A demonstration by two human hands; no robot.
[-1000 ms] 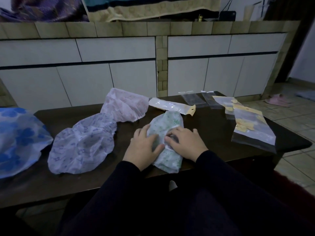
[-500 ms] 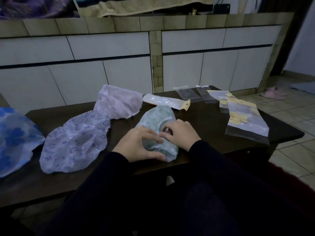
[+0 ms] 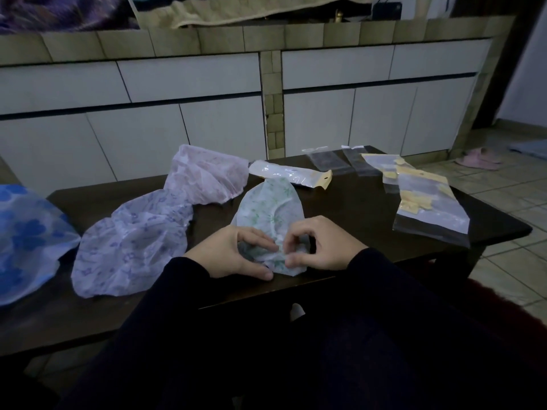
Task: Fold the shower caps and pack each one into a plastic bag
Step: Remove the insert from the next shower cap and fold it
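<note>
1. Far left of counter [image 3: 370, 202]: blue cap [image 3: 26, 238], lilac cap [image 3: 130, 247], pink cap [image 3: 207, 179], all unfolded, waiting.
2. Left hand [image 3: 233, 253]: thumb and forefinger pinch near edge of green-print cap [image 3: 270, 205], at near-centre of counter.
3. Right hand [image 3: 319, 244]: pinches same edge, fingers curled.
4. Step: folding, mid-crease, judged.
5. Next: flatten fold w/o it springing; then slide into a plastic bag [image 3: 432, 202], lying at right, empty ones apparently.

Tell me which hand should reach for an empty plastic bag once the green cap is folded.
Right hand, probably. The empty plastic bags lie on the table's right side, nearer that hand. The left hand can keep pinning the green cap, which both hands are pinching now.
</note>
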